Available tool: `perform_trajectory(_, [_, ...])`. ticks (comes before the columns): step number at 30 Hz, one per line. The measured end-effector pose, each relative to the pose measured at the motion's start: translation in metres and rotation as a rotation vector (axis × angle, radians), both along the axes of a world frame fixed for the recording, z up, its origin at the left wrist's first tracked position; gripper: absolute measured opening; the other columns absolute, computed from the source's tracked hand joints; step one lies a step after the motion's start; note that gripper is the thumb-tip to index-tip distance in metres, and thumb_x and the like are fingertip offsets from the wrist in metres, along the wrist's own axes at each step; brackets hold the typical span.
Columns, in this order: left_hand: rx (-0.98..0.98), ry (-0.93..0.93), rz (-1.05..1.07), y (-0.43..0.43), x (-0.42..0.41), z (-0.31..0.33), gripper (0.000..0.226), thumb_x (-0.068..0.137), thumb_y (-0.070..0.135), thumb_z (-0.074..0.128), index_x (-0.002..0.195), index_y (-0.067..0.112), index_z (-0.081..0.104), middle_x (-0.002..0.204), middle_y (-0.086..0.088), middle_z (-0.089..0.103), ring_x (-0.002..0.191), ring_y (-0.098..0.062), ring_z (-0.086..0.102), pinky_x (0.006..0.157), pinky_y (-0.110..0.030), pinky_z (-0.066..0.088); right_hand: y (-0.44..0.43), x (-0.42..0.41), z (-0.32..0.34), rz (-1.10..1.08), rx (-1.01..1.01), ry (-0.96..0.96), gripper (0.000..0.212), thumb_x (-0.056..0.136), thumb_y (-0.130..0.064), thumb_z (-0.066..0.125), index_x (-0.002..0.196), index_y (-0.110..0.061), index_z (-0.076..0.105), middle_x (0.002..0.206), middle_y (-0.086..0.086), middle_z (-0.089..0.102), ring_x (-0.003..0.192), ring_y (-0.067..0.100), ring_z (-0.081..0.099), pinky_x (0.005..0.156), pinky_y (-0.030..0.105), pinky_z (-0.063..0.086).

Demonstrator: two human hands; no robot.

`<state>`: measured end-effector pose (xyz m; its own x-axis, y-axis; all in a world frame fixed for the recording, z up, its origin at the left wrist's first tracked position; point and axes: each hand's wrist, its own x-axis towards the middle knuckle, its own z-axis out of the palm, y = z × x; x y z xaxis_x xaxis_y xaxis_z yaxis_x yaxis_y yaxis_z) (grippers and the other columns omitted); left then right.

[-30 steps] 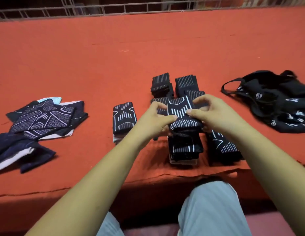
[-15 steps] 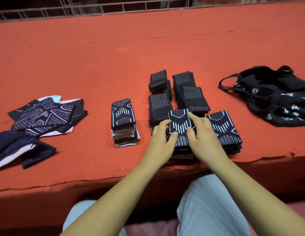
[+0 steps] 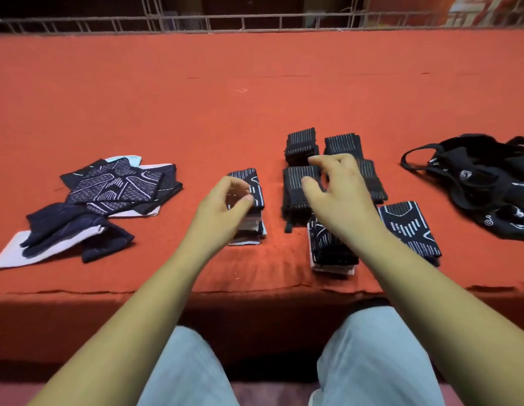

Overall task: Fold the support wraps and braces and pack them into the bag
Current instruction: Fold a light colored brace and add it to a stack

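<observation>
Two bare hands poised over neat stacks of folded braces on a red cloth table (image 3: 254,98).

The ribbed wraps (image 3: 300,142) are black and knitted-looking with fine pale lines, folded into squarish blocks in a cluster beyond the right hand (image 3: 339,197). Nearer the table edge sit a patterned stack (image 3: 408,227) of dark fabric with white chevron lines and a front stack (image 3: 328,250) partly under the right wrist. The right hand hangs above them, fingers loosely curled, holding nothing. The left hand (image 3: 222,209) is at the small stack (image 3: 256,190) just left of the cluster, fingers bent toward the thumb. It is blurred, and I cannot tell whether it pinches the top piece. Far left lies a loose pile of unfolded braces (image 3: 114,191), dark with pale lining. The soft black bag (image 3: 483,183), limp and crumpled with looped handles, lies at the right, well apart from both hands.
</observation>
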<state>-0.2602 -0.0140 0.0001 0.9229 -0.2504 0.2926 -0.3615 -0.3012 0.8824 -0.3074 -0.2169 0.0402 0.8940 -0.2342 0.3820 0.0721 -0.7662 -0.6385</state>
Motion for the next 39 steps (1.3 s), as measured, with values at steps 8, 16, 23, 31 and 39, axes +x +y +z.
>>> perform_trajectory(8, [0.177, 0.062, 0.485, 0.163, 0.015, -0.032, 0.009, 0.09, 0.009, 0.065, 0.097, 0.014, 0.064, 0.082, 0.007, 0.062, 0.08, -0.017, 0.058, 0.084, -0.032, 0.052, 0.14, 0.039, -0.026, 0.387, -0.063, 0.065, 0.035, 0.091, -0.017, 0.059, 0.125, -0.007, 0.062, 0.121, 0.012, 0.051, 0.118, 0.027, 0.052, 0.108, 0.034, 0.035])
perform_trajectory(16, [0.566, 0.139, 0.633, 0.253, 0.03, -0.093, 0.049, 0.078, 0.019, 0.082, 0.121, 0.007, 0.06, 0.117, -0.021, 0.059, 0.115, -0.037, 0.052, 0.103, -0.042, 0.039, 0.237, 0.074, -0.075, 0.546, -0.164, 0.364, 0.041, 0.087, -0.018, 0.059, 0.126, -0.006, 0.057, 0.12, 0.017, 0.049, 0.116, 0.036, 0.052, 0.106, 0.041, 0.039])
perform_trajectory(23, [0.439, 0.04, 0.698, 0.265, 0.057, -0.095, 0.04, 0.089, 0.012, 0.068, 0.126, 0.01, 0.054, 0.098, -0.015, 0.064, 0.095, -0.033, 0.059, 0.086, -0.044, 0.044, 0.255, 0.086, -0.108, 0.511, -0.111, 0.456, 0.038, 0.085, -0.017, 0.061, 0.122, -0.007, 0.06, 0.117, 0.016, 0.053, 0.108, 0.033, 0.057, 0.101, 0.036, 0.042])
perform_trajectory(31, [0.412, -0.254, 0.558, 0.242, 0.066, -0.058, 0.01, 0.092, 0.012, 0.065, 0.1, 0.014, 0.072, 0.083, -0.003, 0.058, 0.08, -0.018, 0.051, 0.071, -0.026, 0.031, 0.234, 0.098, -0.095, 0.542, 0.173, 0.254, 0.072, 0.076, -0.024, 0.085, 0.138, -0.019, 0.049, 0.116, 0.004, 0.047, 0.09, 0.015, 0.056, 0.09, 0.023, 0.045])
perform_trajectory(39, [0.261, -0.277, 0.239, 0.187, 0.07, -0.033, 0.012, 0.092, 0.031, 0.065, 0.095, 0.026, 0.076, 0.086, -0.001, 0.063, 0.081, -0.015, 0.056, 0.07, -0.027, 0.043, 0.22, 0.105, -0.081, 0.458, 0.253, 0.038, 0.022, 0.089, -0.03, 0.065, 0.11, -0.03, 0.07, 0.102, 0.005, 0.066, 0.099, 0.016, 0.058, 0.091, 0.039, 0.049])
